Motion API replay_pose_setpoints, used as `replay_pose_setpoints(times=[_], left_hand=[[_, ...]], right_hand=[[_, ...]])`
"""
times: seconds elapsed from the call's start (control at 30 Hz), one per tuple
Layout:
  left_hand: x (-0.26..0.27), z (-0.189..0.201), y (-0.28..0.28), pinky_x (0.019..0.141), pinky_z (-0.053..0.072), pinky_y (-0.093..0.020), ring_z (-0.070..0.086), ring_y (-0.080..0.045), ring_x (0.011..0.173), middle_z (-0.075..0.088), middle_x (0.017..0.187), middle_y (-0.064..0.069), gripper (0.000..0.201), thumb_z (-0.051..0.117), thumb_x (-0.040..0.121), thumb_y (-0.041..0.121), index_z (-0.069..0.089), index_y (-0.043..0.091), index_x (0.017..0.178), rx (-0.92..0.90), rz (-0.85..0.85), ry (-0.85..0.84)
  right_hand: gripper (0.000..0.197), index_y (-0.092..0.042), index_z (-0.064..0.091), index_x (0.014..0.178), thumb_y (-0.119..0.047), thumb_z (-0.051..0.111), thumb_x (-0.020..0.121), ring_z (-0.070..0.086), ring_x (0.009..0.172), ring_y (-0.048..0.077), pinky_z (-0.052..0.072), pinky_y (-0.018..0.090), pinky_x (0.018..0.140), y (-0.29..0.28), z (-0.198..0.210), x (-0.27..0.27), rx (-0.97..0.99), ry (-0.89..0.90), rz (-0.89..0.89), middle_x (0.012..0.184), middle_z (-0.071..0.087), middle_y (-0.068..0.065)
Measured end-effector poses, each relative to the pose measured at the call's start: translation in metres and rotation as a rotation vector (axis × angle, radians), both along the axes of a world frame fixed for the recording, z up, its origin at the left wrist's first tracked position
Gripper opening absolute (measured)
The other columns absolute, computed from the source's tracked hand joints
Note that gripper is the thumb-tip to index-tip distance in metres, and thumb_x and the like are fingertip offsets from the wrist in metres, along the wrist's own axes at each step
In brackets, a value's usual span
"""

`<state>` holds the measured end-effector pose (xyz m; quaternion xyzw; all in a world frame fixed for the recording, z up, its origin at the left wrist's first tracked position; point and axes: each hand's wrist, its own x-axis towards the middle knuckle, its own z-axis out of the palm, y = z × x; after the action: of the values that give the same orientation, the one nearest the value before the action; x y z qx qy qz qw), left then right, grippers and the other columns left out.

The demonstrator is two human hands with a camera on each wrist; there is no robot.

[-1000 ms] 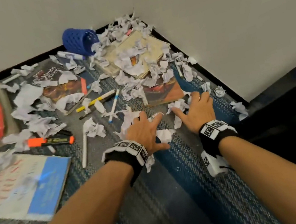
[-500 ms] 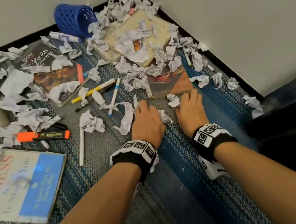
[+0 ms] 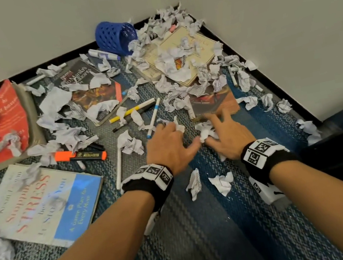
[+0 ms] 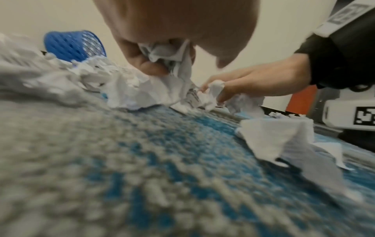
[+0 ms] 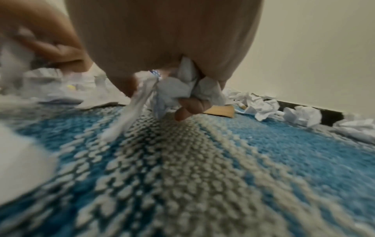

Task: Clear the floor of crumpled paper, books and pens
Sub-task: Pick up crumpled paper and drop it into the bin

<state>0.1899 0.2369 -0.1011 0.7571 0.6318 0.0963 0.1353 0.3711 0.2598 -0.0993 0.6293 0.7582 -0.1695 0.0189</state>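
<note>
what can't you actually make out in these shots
- Head view: the left hand and right hand cover the crumpled paper they grip, so its amount is unclear.
- Head view: the red book runs off the left edge.
- Left wrist view: blur smears the blue basket.

Soft, even indoor light fills the head view, leaving only faint shadows under the crumpled paper (image 3: 218, 184) and a pale sheen across the stress book (image 3: 44, 206) at 8 o'clock, while wide-angle distortion bends the walls and smears the edges at 7 o'clock. In both wrist views the carpet (image 4: 162, 176) blurs heavily toward 6 o'clock. The left hand (image 4: 182, 24) and right hand (image 5: 162, 32) loom soft and out of focus at 12 o'clock, and the wall behind is bright and flat.
</note>
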Motion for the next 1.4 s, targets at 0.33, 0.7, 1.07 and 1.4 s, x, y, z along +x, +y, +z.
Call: replay_pose_setpoints(times=[0.33,0.7,1.07,1.4], left_hand=[[-0.056,-0.031,-0.013,0.085,0.043,-0.050,0.031,-0.040,0.127,0.023,0.144,-0.018,0.076,0.023,0.085,0.077,0.015,0.032,0.146,-0.116,0.387,0.379],[-0.085,-0.025,0.017,0.062,0.041,-0.044,0.048,-0.034,0.097,0.053,0.108,-0.012,0.026,0.041,0.100,0.032,0.055,0.010,0.102,-0.012,0.157,0.161],[-0.062,-0.018,0.040,0.071,0.044,-0.041,0.059,-0.038,0.098,0.058,0.108,-0.016,0.034,0.034,0.099,0.032,0.045,0.014,0.127,-0.138,0.135,0.177],[-0.045,-0.009,0.020,0.071,0.048,-0.040,0.059,-0.031,0.092,0.058,0.099,-0.008,0.049,0.036,0.095,0.057,0.056,0.014,0.104,-0.153,0.036,0.224]], right_hand=[[0.075,-0.033,0.021,0.144,-0.076,0.030,0.083,0.059,0.099,0.039,0.053,0.046,0.077,0.002,-0.013,-0.062,0.028,-0.010,0.068,0.131,0.034,0.014],[0.028,-0.015,0.037,0.125,-0.027,0.037,0.100,0.054,0.085,0.034,0.044,0.041,0.061,0.014,-0.019,-0.075,0.000,-0.122,0.434,0.118,0.039,0.016],[0.072,-0.021,0.041,0.111,-0.082,0.020,0.080,0.057,0.079,0.022,0.047,0.033,0.063,-0.071,0.005,-0.014,-0.039,-0.164,-0.101,0.108,0.046,0.006],[0.020,-0.014,0.041,0.115,-0.022,0.042,0.096,0.057,0.081,0.027,0.047,0.039,0.068,-0.089,-0.012,0.009,-0.042,0.005,-0.014,0.113,0.049,0.008]])
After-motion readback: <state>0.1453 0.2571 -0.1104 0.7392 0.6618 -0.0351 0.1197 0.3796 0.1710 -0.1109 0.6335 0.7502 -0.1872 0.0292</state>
